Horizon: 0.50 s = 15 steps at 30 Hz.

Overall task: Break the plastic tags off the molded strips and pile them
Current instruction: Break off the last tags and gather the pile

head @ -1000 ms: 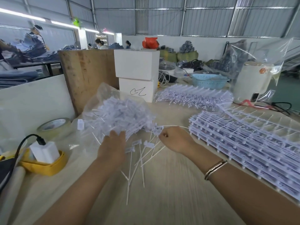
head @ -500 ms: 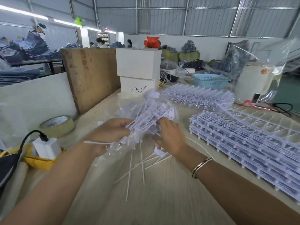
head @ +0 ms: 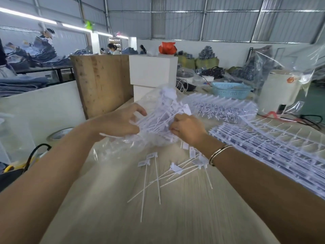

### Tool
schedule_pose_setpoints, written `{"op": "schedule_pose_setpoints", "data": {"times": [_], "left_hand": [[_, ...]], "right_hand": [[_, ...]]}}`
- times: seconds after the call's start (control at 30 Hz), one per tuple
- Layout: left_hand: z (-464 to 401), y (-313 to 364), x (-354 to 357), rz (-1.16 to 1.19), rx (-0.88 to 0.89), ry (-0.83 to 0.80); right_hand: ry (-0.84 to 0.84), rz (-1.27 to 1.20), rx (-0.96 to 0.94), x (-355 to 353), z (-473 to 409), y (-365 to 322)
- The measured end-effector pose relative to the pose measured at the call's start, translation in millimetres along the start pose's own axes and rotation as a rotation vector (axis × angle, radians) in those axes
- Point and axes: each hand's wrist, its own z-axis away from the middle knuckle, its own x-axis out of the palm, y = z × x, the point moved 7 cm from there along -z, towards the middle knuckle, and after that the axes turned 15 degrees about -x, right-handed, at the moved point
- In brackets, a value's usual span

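Observation:
Both hands hold a bundle of white plastic tags [head: 161,113] up above the table, part of it inside a clear plastic bag [head: 123,147]. My left hand [head: 121,122] grips the bundle and bag from the left, fingers partly spread. From the right, my right hand [head: 186,129] pinches the bundle's tags. Several loose tags [head: 175,169] with long thin tails lie on the table below the hands. Stacked molded strips [head: 274,152] lie to the right, and another heap of strips [head: 221,106] sits behind the hands.
Two stacked white boxes [head: 153,74] and a wooden board [head: 102,85] stand behind. A blue basket [head: 230,90] and a white container [head: 279,92] under clear plastic sit at the back right. A tape roll [head: 58,134] and black cable [head: 37,152] lie left.
The bundle of tags, which lay on the table in its bag a second ago, has been lifted by both hands and raised higher. Loose tags stayed on the table.

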Motion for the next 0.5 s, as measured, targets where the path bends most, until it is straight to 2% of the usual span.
{"op": "schedule_pose_setpoints", "data": {"times": [0.1,0.17,0.23,0.33,0.4,0.47,0.5], "left_hand": [[-3,-4,22,-0.484,0.059,0.09],[-4,-16,35,-0.674,0.026,0.127],[-2,-24,35,-0.819,0.006,0.254],[6,-25,36,-0.872,0.082,0.4],[11,-23,42,-0.853,0.156,0.413],[15,-25,50,-0.807,0.17,0.344],[17,-27,52,-0.764,0.145,0.282]], "right_hand": [[-0.175,-0.157,-0.08,26,7,-16],[-0.133,-0.215,-0.113,28,19,-21],[-0.002,-0.328,-0.062,19,35,-15],[0.291,-0.544,0.053,-7,64,3],[0.448,-0.533,0.169,-16,85,21],[0.5,-0.439,0.288,-15,99,38],[0.459,-0.407,0.346,-9,102,44]]}}
